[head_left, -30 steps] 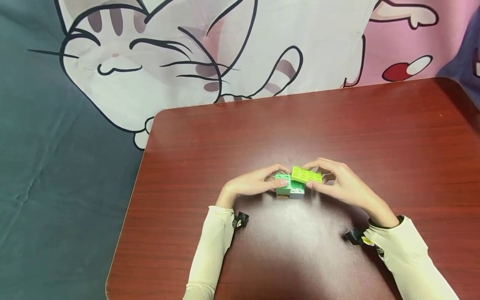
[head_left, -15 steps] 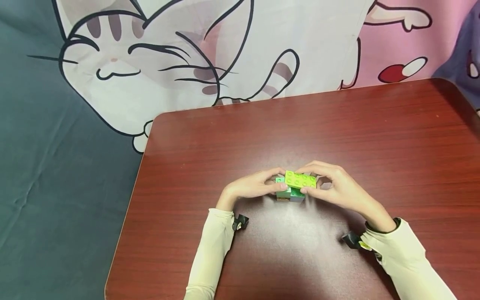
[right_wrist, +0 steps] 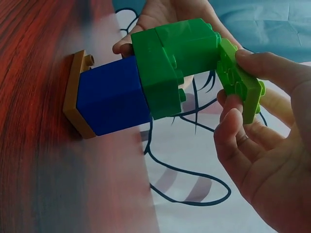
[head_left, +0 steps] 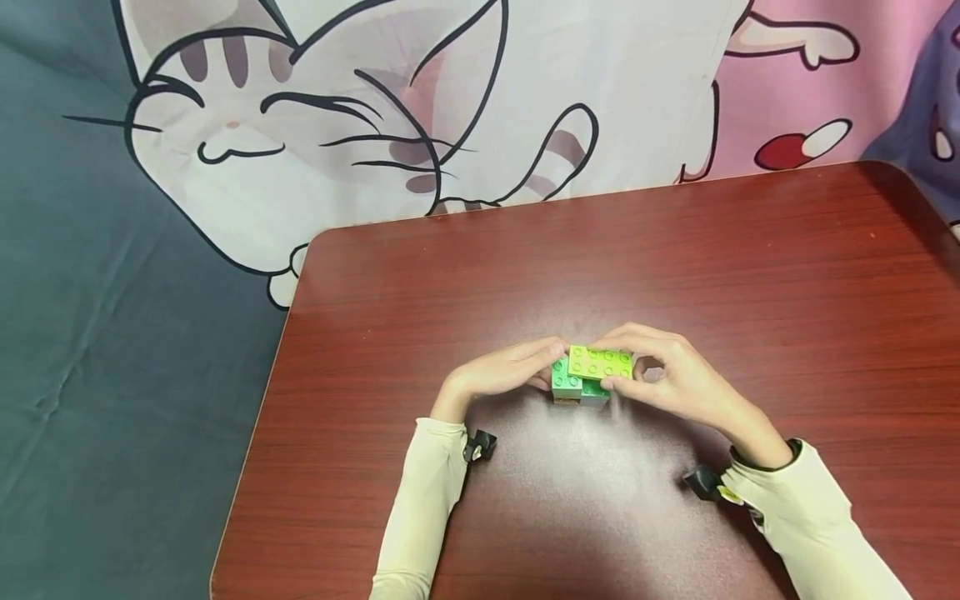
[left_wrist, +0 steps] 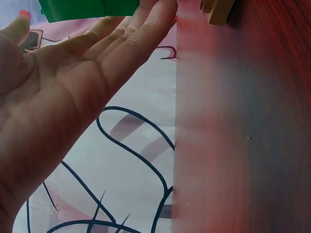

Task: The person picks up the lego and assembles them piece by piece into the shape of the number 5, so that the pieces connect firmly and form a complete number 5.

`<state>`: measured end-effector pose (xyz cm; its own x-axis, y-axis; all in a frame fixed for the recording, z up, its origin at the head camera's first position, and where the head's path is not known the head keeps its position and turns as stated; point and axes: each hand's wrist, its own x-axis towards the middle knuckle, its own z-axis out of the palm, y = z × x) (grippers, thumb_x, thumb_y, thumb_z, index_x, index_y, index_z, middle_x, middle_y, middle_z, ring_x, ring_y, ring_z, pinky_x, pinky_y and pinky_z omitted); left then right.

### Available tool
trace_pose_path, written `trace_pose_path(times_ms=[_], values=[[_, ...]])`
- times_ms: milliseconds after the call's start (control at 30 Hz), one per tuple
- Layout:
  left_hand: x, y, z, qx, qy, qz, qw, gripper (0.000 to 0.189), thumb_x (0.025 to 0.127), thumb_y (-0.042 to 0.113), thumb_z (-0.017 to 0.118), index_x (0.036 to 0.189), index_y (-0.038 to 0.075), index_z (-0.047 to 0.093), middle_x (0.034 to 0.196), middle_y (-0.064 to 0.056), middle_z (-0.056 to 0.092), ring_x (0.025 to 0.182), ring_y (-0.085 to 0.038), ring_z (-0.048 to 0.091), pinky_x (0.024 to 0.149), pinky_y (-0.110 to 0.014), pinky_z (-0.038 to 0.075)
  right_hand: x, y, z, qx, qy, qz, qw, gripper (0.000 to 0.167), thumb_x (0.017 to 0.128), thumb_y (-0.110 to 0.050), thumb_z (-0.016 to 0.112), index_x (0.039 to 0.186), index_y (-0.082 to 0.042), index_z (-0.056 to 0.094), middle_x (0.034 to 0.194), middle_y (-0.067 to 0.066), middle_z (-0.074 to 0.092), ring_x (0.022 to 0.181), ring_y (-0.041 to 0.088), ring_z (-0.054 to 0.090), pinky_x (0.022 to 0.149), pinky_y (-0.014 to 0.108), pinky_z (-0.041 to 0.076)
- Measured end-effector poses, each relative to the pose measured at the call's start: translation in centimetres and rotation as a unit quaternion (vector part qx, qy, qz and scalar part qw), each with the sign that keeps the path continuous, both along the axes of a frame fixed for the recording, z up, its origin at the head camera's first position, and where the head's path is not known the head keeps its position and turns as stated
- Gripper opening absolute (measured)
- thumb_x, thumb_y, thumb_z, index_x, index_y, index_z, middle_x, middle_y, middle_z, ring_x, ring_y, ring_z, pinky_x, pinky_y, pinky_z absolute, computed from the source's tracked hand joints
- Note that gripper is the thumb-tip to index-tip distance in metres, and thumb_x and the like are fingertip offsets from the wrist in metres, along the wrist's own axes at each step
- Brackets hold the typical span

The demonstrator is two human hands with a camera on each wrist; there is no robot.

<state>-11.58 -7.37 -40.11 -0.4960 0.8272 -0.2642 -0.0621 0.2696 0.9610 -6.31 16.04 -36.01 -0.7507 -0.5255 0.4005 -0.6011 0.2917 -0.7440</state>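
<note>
A short tower of toy building bricks stands on the table. In the right wrist view its brown base plate [right_wrist: 75, 97] bears a blue brick [right_wrist: 114, 99], then green bricks [right_wrist: 158, 77] stacked in a step. A lime-green studded plate [head_left: 600, 363] lies at the top, over part of the upper green brick and jutting out to the right. My right hand [head_left: 671, 368] pinches this plate between thumb and fingers. My left hand [head_left: 502, 371] has its fingers stretched out along the left and far side of the green brick, fingertips right at it.
The red-brown wooden table [head_left: 420, 300] has its far edge against a hanging cloth [head_left: 315, 175] printed with a cartoon cat. Small black wrist cameras sit at the left cuff [head_left: 438, 458] and the right cuff [head_left: 783, 492].
The right hand has brought the lime-green plate left and level, onto the upper green brick. The left thumb has come off the front of that brick, and the left fingers have straightened.
</note>
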Motion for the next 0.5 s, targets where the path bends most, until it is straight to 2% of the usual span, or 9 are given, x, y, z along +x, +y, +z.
trace_pose_path(times_ms=[133, 333, 500], values=[[-0.1, 0.0, -0.1, 0.006, -0.004, -0.003, 1.0, 0.046, 0.103, 0.032, 0.022, 0.128, -0.002, 0.042, 0.118, -0.015, 0.055, 0.101, -0.018, 0.059, 0.088, -0.033, 0.047, 0.1, 0.0, -0.1, 0.001, 0.007, 0.005, 1.0, 0.039, 0.068, 0.01, 0.075, 0.104, 0.0, 0.064, 0.098, 0.008, 0.064, 0.073, 0.01, 0.055, 0.053, 0.023, 0.046], [0.0, 0.0, -0.2, 0.014, -0.022, 0.003, 0.9997, 0.045, 0.104, 0.03, 0.022, 0.125, -0.004, 0.043, 0.116, -0.015, 0.055, 0.102, -0.018, 0.059, 0.088, -0.031, 0.047, -0.4, 0.4, -2.7, 0.0, 0.009, 0.01, 0.9999, 0.042, 0.071, 0.001, 0.077, 0.11, -0.008, 0.065, 0.103, 0.0, 0.063, 0.069, 0.004, 0.053, 0.051, 0.02, 0.044], [0.0, 0.0, -0.2, 0.025, -0.022, 0.001, 0.9994, 0.045, 0.104, 0.03, 0.023, 0.126, -0.003, 0.043, 0.116, -0.014, 0.055, 0.1, -0.017, 0.059, 0.088, -0.034, 0.047, -0.5, 0.2, -3.4, 0.003, 0.011, 0.003, 0.9999, 0.04, 0.074, -0.005, 0.077, 0.111, -0.012, 0.065, 0.105, -0.004, 0.062, 0.069, 0.003, 0.052, 0.052, 0.02, 0.045]])
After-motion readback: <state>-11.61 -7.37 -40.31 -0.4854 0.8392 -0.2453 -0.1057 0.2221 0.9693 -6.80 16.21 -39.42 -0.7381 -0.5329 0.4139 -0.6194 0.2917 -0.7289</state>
